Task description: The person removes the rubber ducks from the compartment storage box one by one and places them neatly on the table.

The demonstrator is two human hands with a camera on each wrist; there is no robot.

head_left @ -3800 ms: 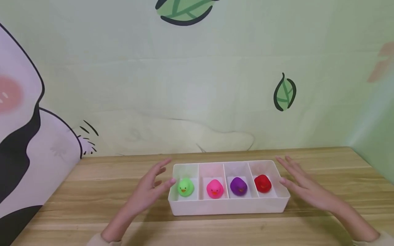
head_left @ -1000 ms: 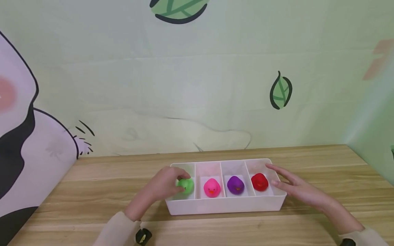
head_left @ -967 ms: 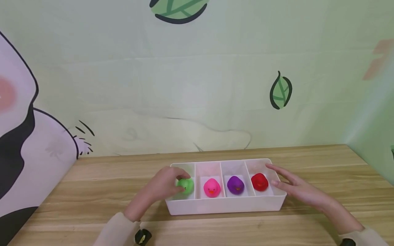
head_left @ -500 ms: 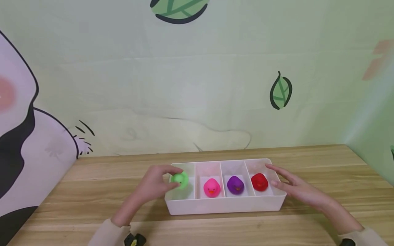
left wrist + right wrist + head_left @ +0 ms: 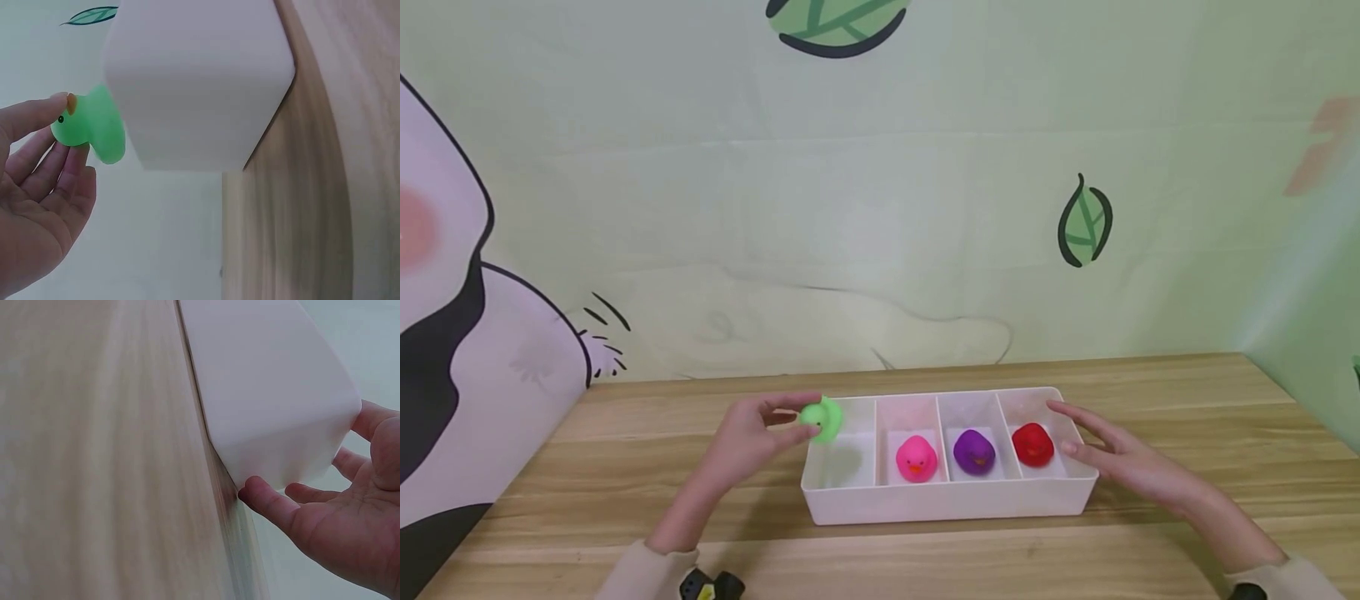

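Observation:
My left hand (image 5: pixel 752 437) pinches a green rubber duck (image 5: pixel 822 419) between thumb and fingers, above the left end of a white box (image 5: pixel 951 504). The left wrist view shows the duck (image 5: pixel 90 122) beside the box's upper edge, held near its head. A pink rubber duck (image 5: pixel 917 458), a purple one (image 5: pixel 974 452) and a red one (image 5: pixel 1033 444) sit in separate compartments. At the box's right end, my right hand (image 5: pixel 1138 458) has its fingers spread, touching the rim and end wall; the right wrist view shows its fingers (image 5: pixel 269 500) against that wall.
The box stands on a wooden table (image 5: pixel 925 554) with a printed wall behind it. Thin dividers split it into several compartments; the leftmost (image 5: pixel 848 467) holds no duck. Dark devices (image 5: pixel 711 585) are strapped at both cuffs.
My left hand has taken hold of the green duck, lifted it out of the leftmost compartment and moved it up and left. The right hand, earlier apart from the box, now touches its right end.

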